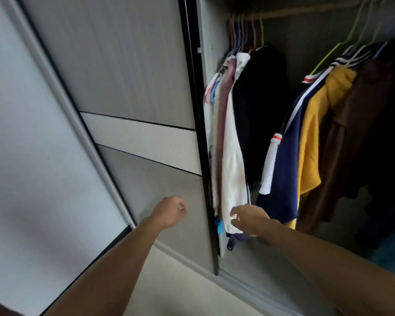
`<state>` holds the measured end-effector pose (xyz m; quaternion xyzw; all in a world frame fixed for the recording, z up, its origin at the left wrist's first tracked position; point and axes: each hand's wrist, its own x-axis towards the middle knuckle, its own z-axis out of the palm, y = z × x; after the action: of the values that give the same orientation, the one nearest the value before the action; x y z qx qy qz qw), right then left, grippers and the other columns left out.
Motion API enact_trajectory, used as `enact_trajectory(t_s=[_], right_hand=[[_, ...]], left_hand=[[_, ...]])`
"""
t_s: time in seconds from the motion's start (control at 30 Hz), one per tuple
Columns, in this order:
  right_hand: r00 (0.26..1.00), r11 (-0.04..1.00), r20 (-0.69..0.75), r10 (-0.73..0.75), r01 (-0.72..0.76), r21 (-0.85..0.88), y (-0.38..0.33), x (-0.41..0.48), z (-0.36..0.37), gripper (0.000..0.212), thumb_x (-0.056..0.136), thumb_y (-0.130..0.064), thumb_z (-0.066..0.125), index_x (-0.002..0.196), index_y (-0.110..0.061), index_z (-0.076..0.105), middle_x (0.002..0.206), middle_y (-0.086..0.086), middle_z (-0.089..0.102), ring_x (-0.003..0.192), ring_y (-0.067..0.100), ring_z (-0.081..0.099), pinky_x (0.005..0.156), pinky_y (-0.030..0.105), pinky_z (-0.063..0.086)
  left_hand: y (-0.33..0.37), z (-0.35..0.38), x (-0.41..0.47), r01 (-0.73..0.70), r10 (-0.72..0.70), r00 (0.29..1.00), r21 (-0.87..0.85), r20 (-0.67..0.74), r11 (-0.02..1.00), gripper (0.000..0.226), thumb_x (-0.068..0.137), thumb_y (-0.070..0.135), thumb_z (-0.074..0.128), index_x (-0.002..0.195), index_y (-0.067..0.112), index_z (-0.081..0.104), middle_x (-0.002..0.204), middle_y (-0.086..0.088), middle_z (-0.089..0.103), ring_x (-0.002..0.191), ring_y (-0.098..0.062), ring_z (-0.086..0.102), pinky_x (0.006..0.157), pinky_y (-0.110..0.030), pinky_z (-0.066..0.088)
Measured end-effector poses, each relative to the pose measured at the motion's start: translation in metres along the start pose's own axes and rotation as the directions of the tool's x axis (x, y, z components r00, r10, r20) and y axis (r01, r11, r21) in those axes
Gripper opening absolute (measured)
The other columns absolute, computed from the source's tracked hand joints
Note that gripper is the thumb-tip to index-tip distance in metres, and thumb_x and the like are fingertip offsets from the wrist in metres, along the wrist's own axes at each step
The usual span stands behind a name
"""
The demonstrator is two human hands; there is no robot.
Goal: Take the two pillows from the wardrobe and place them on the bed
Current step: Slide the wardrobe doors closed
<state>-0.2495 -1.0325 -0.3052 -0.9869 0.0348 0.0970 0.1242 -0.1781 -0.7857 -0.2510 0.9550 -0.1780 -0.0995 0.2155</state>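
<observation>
The step in hand seems to be opening the wardrobe: the left grip is curled closed on nothing beside the sliding door, the right grip is loosely spread under the hanging clothes, and no pillows show, so next they must be found.

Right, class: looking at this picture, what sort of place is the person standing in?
Most likely a bedroom, at a built-in wardrobe: a sliding door stands pushed aside, and clothes on coloured hangers hang from a rail, among them a yellow top.
</observation>
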Motion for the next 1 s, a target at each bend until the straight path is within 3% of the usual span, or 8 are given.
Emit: enact_trajectory(t_s=[0.17,0.3,0.43,0.53,0.67,0.77,0.87,1.0], right_hand=[[0.993,0.999,-0.117,0.034,-0.033,0.012,-0.018,0.103,-0.012,0.025,0.089,-0.031,0.047,0.101,-0.02,0.065,0.106,0.009,0.066,0.095,0.033,0.063,0.078,0.034,0.049],[0.972,0.999,-0.234,0.031,-0.028,0.014,-0.027,0.168,-0.023,0.035,0.086,-0.05,0.048,0.088,-0.019,0.064,0.091,0.008,0.068,0.089,0.033,0.064,0.065,0.032,0.042],[0.952,0.992,-0.289,0.104,-0.12,-0.039,-0.03,0.2,-0.026,0.058,0.077,-0.073,0.04,0.065,-0.019,0.055,0.064,-0.001,0.056,0.071,0.027,0.065,0.056,0.03,0.04],[0.936,0.986,-0.328,0.127,-0.154,-0.058,-0.031,0.208,-0.021,0.067,0.073,-0.08,0.031,0.05,-0.017,0.04,0.051,-0.006,0.042,0.06,0.024,0.06,0.053,0.029,0.035],[0.9,0.971,-0.4,0.171,-0.223,-0.085,-0.033,0.209,-0.003,0.073,0.074,-0.078,0.02,0.064,-0.016,0.058,0.061,0.002,0.063,0.062,0.027,0.064,0.052,0.03,0.034],[0.857,0.954,-0.45,0.252,-0.299,-0.034,-0.04,0.209,0.006,0.068,0.075,-0.073,0.026,0.073,-0.015,0.062,0.068,0.007,0.069,0.068,0.03,0.067,0.054,0.031,0.039],[0.825,0.934,-0.469,0.315,-0.358,-0.003,-0.048,0.209,0.008,0.068,0.074,-0.071,0.025,0.076,-0.015,0.063,0.071,0.008,0.07,0.072,0.033,0.067,0.057,0.033,0.044],[0.767,0.902,-0.513,0.385,-0.431,0.032,-0.055,0.198,0.011,0.054,0.08,-0.065,0.036,0.078,-0.016,0.058,0.071,0.011,0.069,0.069,0.038,0.065,0.055,0.034,0.035]], left_hand=[[0.006,-0.039,0.091,-0.113,0.109,0.989,-0.044,-0.097,0.993,0.016,0.086,0.026,0.063,0.092,0.013,0.069,0.089,-0.012,0.071,0.085,-0.03,0.065,0.079,-0.035,0.053],[0.026,-0.073,0.15,-0.217,0.212,0.965,-0.018,-0.155,0.976,0.017,0.088,0.029,0.057,0.092,0.016,0.068,0.082,-0.009,0.069,0.079,-0.03,0.063,0.078,-0.04,0.053],[0.044,-0.097,0.18,-0.416,0.374,0.847,-0.031,-0.377,0.909,0.029,0.092,0.035,0.054,0.073,0.012,0.055,0.048,0.002,0.04,0.054,-0.026,0.041,0.058,-0.04,0.044],[0.054,-0.11,0.194,-0.515,0.47,0.755,0.03,-0.458,0.857,0.039,0.093,0.041,0.049,0.068,0.011,0.048,0.045,-0.002,0.046,0.05,-0.028,0.046,0.051,-0.039,0.043],[0.063,-0.119,0.211,-0.658,0.627,0.63,0.114,-0.457,0.744,0.048,0.092,0.05,0.039,0.063,0.012,0.04,0.045,-0.006,0.054,0.051,-0.034,0.058,0.048,-0.041,0.045],[0.065,-0.123,0.218,-0.735,0.708,0.526,0.168,-0.47,0.657,0.045,0.092,0.046,0.037,0.059,0.017,0.029,0.04,-0.008,0.044,0.041,-0.038,0.043,0.041,-0.042,0.042],[0.064,-0.129,0.224,-0.788,0.77,0.474,0.184,-0.427,0.587,0.046,0.094,0.043,0.039,0.057,0.018,0.029,0.039,-0.011,0.044,0.038,-0.038,0.042,0.039,-0.04,0.04],[0.069,-0.13,0.226,-0.828,0.814,0.423,0.195,-0.399,0.526,0.045,0.095,0.034,0.046,0.057,0.017,0.03,0.038,-0.005,0.042,0.036,-0.031,0.037,0.042,-0.03,0.027]])
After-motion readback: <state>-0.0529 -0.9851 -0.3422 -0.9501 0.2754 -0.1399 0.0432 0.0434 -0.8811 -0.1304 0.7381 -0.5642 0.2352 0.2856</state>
